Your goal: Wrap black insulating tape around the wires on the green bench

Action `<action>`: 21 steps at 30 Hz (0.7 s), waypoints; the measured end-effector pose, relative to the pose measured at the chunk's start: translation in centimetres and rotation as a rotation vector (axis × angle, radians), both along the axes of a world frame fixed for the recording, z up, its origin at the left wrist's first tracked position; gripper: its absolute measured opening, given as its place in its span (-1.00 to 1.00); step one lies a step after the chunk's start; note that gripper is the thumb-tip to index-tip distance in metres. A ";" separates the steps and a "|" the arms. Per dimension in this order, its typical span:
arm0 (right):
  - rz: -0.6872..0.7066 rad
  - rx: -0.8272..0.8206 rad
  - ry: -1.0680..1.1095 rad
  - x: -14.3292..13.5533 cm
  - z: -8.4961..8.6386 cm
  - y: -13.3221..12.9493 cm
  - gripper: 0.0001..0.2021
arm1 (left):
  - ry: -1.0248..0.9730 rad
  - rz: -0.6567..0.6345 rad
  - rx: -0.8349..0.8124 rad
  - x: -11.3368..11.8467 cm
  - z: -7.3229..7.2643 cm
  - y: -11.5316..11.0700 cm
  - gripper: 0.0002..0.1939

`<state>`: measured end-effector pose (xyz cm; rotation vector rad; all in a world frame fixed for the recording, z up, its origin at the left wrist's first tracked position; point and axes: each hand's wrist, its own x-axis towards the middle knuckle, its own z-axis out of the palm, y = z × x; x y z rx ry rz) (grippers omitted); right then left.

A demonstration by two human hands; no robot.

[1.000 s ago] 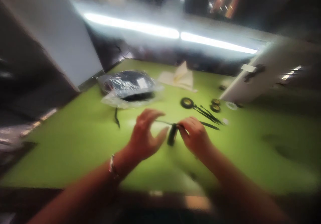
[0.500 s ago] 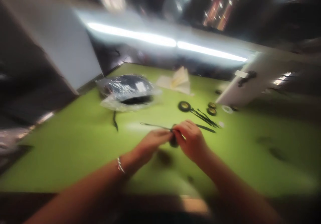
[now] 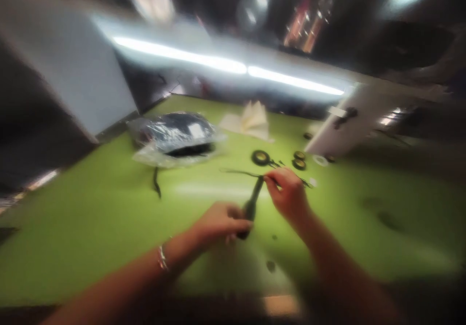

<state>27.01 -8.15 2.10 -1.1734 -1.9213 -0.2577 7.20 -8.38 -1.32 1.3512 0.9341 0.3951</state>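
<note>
My left hand (image 3: 227,220), with a bracelet at its wrist, is closed on the lower part of a dark, elongated object (image 3: 250,208) above the green table (image 3: 109,218). At the object's upper end, the fingers of my right hand (image 3: 286,189) pinch the tip, where a thin dark cord (image 3: 240,171) runs out to the left. Blur hides what exactly the dark object is. Partly behind my right hand lie thin black strips (image 3: 307,183), with a black roll (image 3: 260,158) beside them.
A clear plastic bag (image 3: 174,138) with dark contents lies at the back left, a black strip (image 3: 156,184) in front of it. Pale papers (image 3: 251,121) stand at the back. Small rolls (image 3: 299,162) and a white ring (image 3: 321,160) are by the right panel (image 3: 335,130).
My left hand has moved down and my right hand slightly right and up, so they are farther apart. More of the dark object now shows between them. The view has shifted slightly.
</note>
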 end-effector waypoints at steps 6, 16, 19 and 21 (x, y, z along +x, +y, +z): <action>0.056 -0.033 -0.039 -0.4 -0.3 -0.4 -0.89 | 0.127 0.007 0.227 -0.1 0.9 -0.5 -0.63; 0.142 -0.020 -0.090 -2.5 -0.1 -1.5 -0.91 | 0.168 0.425 0.983 -1.6 1.1 1.4 -0.51; 0.151 -0.018 -0.098 -2.9 0.1 -1.7 -0.90 | -0.152 0.297 0.651 -1.4 1.5 1.2 -0.53; 0.155 -0.005 -0.102 -3.1 0.4 -2.0 -0.91 | -0.315 0.212 0.414 -1.3 1.7 1.0 -0.60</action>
